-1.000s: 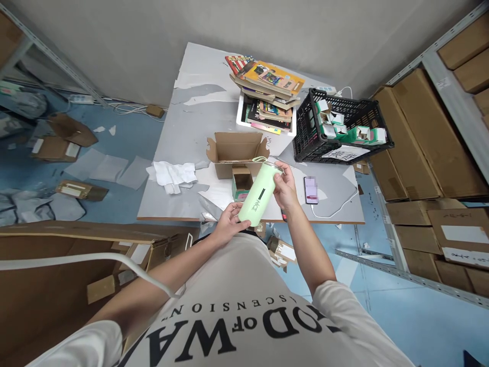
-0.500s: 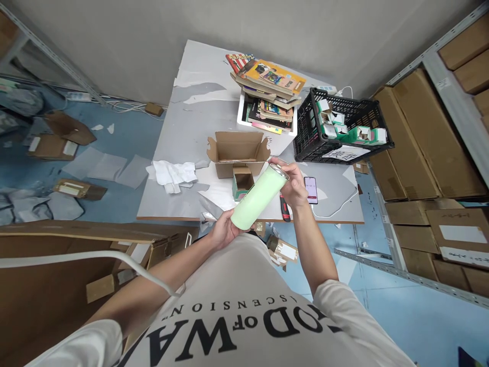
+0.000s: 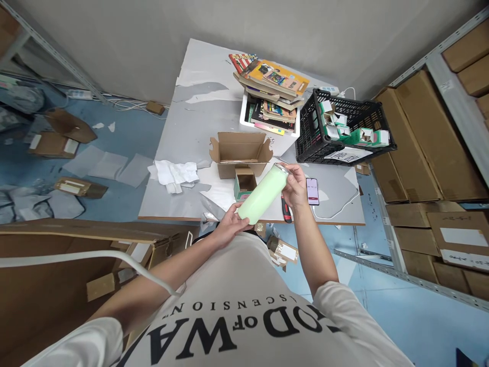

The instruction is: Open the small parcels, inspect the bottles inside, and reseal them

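Note:
Both hands hold a pale green tumbler (image 3: 263,194), tilted with its silver-rimmed end up to the right. My left hand (image 3: 230,226) grips the lower end, thumb along its side. Around the rimmed end curl the fingers of my right hand (image 3: 295,186). Behind the tumbler, a small open green-and-brown box (image 3: 244,182) stands on the table. A larger open cardboard box (image 3: 241,153) sits just beyond it. Close to my right wrist lie a red-and-black handled tool (image 3: 286,210), partly hidden, and a lit phone (image 3: 312,191).
On the table (image 3: 168,137), crumpled white paper (image 3: 176,176) lies left. A white bin (image 3: 284,142) heaped with books and a black crate (image 3: 344,148) of small boxes stand at the back. A large carton (image 3: 69,265) is beside me at left; shelves of boxes (image 3: 439,132) rise right.
The tumbler has shifted slightly right and turned about its length, so the dark marking on its side no longer shows. My left thumb now lies across its lower end.

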Motion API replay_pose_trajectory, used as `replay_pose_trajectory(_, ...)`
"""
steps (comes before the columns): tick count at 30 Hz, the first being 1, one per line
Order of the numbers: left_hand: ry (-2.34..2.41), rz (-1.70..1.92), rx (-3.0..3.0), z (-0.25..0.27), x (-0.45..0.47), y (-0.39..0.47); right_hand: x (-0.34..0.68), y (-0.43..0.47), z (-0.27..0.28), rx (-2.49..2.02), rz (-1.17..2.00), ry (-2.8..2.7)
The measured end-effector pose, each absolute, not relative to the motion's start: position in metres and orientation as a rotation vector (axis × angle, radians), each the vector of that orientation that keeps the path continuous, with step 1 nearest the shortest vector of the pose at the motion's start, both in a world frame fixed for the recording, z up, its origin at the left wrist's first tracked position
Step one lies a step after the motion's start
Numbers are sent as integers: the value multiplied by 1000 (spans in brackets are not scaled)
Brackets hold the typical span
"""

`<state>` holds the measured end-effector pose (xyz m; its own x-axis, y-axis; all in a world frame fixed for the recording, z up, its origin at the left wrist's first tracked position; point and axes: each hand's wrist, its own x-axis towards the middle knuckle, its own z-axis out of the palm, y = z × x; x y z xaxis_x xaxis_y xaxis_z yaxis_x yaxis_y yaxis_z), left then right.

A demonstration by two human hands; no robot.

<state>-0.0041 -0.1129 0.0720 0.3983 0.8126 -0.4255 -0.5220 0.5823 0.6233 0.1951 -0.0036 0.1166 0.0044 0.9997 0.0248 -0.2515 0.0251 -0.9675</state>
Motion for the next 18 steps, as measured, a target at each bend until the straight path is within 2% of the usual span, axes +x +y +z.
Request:
replay_pose_trajectory(11,731,779,317,61,-6,-107,203,-5,121,-965,1496,-1098)
replay_pose_trajectory(18,774,753,454,43,-10,-92,212,0,118,-1043,1231,-1128)
